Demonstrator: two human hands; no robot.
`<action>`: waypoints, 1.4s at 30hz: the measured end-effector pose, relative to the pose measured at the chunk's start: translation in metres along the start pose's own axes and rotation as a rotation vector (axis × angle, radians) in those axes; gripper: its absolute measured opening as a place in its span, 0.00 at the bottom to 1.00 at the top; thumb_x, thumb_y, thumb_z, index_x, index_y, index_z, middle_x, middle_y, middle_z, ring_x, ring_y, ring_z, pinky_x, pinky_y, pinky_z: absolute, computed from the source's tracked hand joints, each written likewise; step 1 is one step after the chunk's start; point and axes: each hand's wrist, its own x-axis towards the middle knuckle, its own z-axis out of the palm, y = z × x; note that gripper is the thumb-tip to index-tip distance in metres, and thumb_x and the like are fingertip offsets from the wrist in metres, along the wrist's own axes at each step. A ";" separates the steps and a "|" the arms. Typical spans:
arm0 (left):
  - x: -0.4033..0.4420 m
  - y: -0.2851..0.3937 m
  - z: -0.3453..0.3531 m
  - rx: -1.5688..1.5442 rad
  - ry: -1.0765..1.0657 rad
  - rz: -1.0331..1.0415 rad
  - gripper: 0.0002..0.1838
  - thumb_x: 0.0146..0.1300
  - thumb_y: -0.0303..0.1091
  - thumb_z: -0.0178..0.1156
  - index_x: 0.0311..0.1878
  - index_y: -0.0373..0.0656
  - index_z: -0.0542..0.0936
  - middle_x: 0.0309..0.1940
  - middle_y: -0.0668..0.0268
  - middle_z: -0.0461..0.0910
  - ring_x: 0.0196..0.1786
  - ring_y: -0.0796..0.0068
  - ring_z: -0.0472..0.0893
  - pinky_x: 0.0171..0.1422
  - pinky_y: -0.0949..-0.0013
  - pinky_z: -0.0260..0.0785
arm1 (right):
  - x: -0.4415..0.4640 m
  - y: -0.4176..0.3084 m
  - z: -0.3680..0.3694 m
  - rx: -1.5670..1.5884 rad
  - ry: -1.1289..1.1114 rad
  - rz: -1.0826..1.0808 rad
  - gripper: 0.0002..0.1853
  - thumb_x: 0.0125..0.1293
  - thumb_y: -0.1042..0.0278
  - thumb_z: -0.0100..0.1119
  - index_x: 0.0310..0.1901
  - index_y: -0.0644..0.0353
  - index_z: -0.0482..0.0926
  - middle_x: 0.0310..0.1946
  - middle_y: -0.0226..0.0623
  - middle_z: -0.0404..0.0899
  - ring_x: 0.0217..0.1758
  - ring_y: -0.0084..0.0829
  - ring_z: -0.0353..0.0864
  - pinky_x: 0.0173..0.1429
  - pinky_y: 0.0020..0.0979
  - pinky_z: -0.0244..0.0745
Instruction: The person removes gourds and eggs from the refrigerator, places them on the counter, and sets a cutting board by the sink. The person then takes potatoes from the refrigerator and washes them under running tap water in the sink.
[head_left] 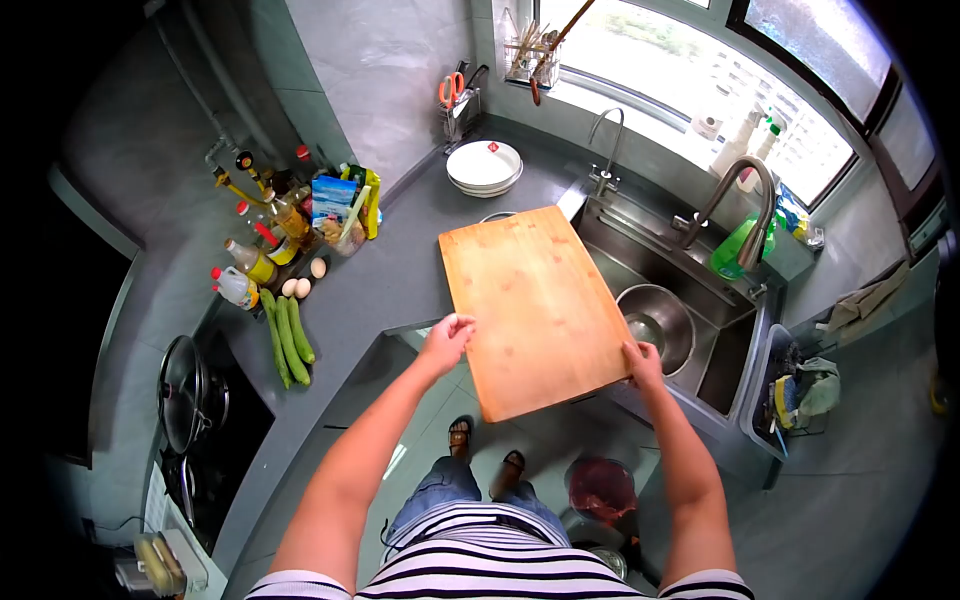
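Observation:
A wooden cutting board (535,315) is held up in front of me, tilted, over the counter's front edge and the near side of the sink. My left hand (447,342) is closed at its left edge, fingertips against the wood. At the lower right edge, my right hand (643,362) grips the board with the thumb on top and the other fingers mostly hidden beneath. Just past that hand, a metal bowl (672,325) sits in the sink, partly covered by the board.
White plates (484,165) are stacked behind the board. Cucumbers (290,335), eggs (297,287) and bottles (255,262) stand left on the counter (385,275). A curved faucet (735,170) rises over the sink (720,345). A lidded pan (183,395) is on the stove; a bin (600,490) is by my feet.

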 end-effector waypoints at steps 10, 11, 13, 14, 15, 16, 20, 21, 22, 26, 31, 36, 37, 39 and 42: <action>0.116 0.010 -0.025 0.918 -0.078 0.303 0.32 0.65 0.48 0.59 0.71 0.48 0.66 0.72 0.54 0.62 0.74 0.54 0.60 0.76 0.55 0.55 | 0.051 0.010 -0.022 -0.125 0.288 -0.175 0.26 0.53 0.61 0.75 0.51 0.64 0.77 0.39 0.37 0.83 0.43 0.30 0.81 0.51 0.31 0.75; 0.127 0.013 -0.024 0.979 -0.126 0.287 0.34 0.66 0.50 0.58 0.73 0.51 0.63 0.74 0.54 0.58 0.76 0.53 0.56 0.77 0.54 0.52 | 0.054 0.014 -0.022 -0.106 0.265 -0.173 0.26 0.52 0.61 0.75 0.51 0.64 0.78 0.40 0.37 0.83 0.43 0.29 0.81 0.51 0.31 0.75; 0.153 0.025 -0.024 1.041 -0.195 0.265 0.37 0.66 0.53 0.57 0.75 0.56 0.59 0.77 0.55 0.50 0.78 0.50 0.50 0.79 0.50 0.46 | 0.056 0.020 -0.024 -0.076 0.225 -0.172 0.27 0.52 0.62 0.76 0.51 0.63 0.78 0.40 0.36 0.83 0.43 0.28 0.81 0.50 0.31 0.75; 0.166 0.029 -0.025 1.046 -0.213 0.254 0.38 0.66 0.55 0.57 0.76 0.58 0.58 0.78 0.55 0.48 0.79 0.49 0.47 0.79 0.49 0.44 | 0.055 0.018 -0.027 -0.106 0.197 -0.100 0.28 0.52 0.63 0.76 0.54 0.63 0.78 0.42 0.36 0.83 0.44 0.27 0.81 0.52 0.30 0.75; 0.180 0.031 -0.025 1.052 -0.229 0.243 0.38 0.66 0.56 0.56 0.76 0.60 0.57 0.79 0.56 0.45 0.79 0.47 0.45 0.79 0.47 0.42 | 0.054 0.015 -0.028 -0.088 0.196 -0.094 0.28 0.53 0.64 0.76 0.54 0.63 0.78 0.43 0.35 0.83 0.45 0.27 0.81 0.52 0.30 0.75; 0.200 0.024 -0.028 1.066 -0.219 0.253 0.39 0.66 0.59 0.55 0.77 0.62 0.56 0.79 0.56 0.41 0.80 0.46 0.43 0.80 0.46 0.40 | 0.054 0.013 -0.027 -0.069 0.193 -0.085 0.27 0.53 0.64 0.75 0.54 0.63 0.78 0.43 0.35 0.83 0.45 0.27 0.80 0.52 0.30 0.75; 0.253 0.011 -0.047 1.041 -0.215 0.185 0.40 0.65 0.61 0.54 0.77 0.62 0.55 0.79 0.56 0.41 0.79 0.46 0.44 0.79 0.47 0.40 | 0.061 0.005 -0.025 -0.137 0.213 -0.084 0.28 0.56 0.64 0.73 0.57 0.61 0.75 0.47 0.34 0.80 0.50 0.26 0.78 0.57 0.30 0.73; 0.254 0.008 -0.048 1.057 -0.192 0.237 0.40 0.65 0.62 0.54 0.77 0.62 0.55 0.79 0.55 0.42 0.78 0.45 0.45 0.79 0.46 0.41 | 0.062 0.004 -0.023 -0.158 0.218 -0.077 0.28 0.57 0.62 0.73 0.58 0.61 0.74 0.48 0.33 0.80 0.52 0.26 0.77 0.57 0.29 0.72; 0.251 0.003 -0.050 1.073 -0.170 0.286 0.40 0.64 0.62 0.54 0.77 0.62 0.56 0.79 0.54 0.42 0.78 0.45 0.47 0.78 0.45 0.42 | 0.065 0.003 -0.020 -0.258 0.259 -0.068 0.30 0.58 0.62 0.72 0.60 0.62 0.72 0.50 0.35 0.79 0.53 0.28 0.77 0.58 0.30 0.71; 0.216 -0.004 -0.053 1.109 -0.086 0.238 0.49 0.57 0.66 0.59 0.78 0.60 0.52 0.78 0.52 0.40 0.75 0.41 0.49 0.76 0.43 0.44 | 0.082 -0.006 -0.013 -0.300 0.230 -0.050 0.37 0.57 0.61 0.73 0.66 0.61 0.66 0.58 0.42 0.76 0.59 0.33 0.75 0.63 0.32 0.70; 0.150 -0.026 -0.082 1.107 -0.053 0.074 0.56 0.53 0.65 0.64 0.79 0.55 0.46 0.78 0.49 0.37 0.75 0.40 0.49 0.75 0.42 0.44 | 0.106 -0.047 0.014 -0.420 0.166 -0.086 0.48 0.53 0.57 0.75 0.71 0.59 0.58 0.62 0.50 0.72 0.64 0.40 0.73 0.67 0.36 0.67; 0.103 -0.040 -0.104 1.033 0.103 -0.187 0.58 0.53 0.63 0.67 0.79 0.54 0.44 0.78 0.48 0.36 0.76 0.40 0.48 0.75 0.40 0.43 | 0.157 -0.094 0.083 -0.505 0.140 -0.269 0.47 0.49 0.57 0.77 0.70 0.55 0.61 0.55 0.52 0.77 0.57 0.41 0.78 0.60 0.38 0.73; 0.098 -0.043 -0.108 1.027 0.135 -0.235 0.58 0.53 0.63 0.67 0.79 0.54 0.43 0.78 0.48 0.35 0.76 0.40 0.48 0.74 0.40 0.44 | 0.168 -0.107 0.101 -0.491 0.128 -0.267 0.47 0.49 0.57 0.77 0.69 0.54 0.61 0.53 0.52 0.78 0.55 0.41 0.80 0.58 0.38 0.75; 0.091 -0.050 -0.116 1.010 0.192 -0.323 0.59 0.53 0.63 0.66 0.79 0.55 0.41 0.79 0.49 0.35 0.76 0.40 0.48 0.74 0.39 0.45 | 0.180 -0.132 0.136 -0.442 0.103 -0.295 0.42 0.50 0.57 0.75 0.66 0.55 0.66 0.48 0.49 0.81 0.51 0.40 0.81 0.55 0.37 0.76; 0.087 -0.049 -0.121 0.984 0.237 -0.423 0.59 0.54 0.64 0.65 0.79 0.55 0.40 0.79 0.49 0.34 0.76 0.40 0.48 0.72 0.38 0.49 | 0.220 -0.140 0.174 -0.463 0.094 -0.426 0.39 0.51 0.57 0.73 0.64 0.57 0.68 0.47 0.49 0.81 0.50 0.40 0.81 0.55 0.36 0.75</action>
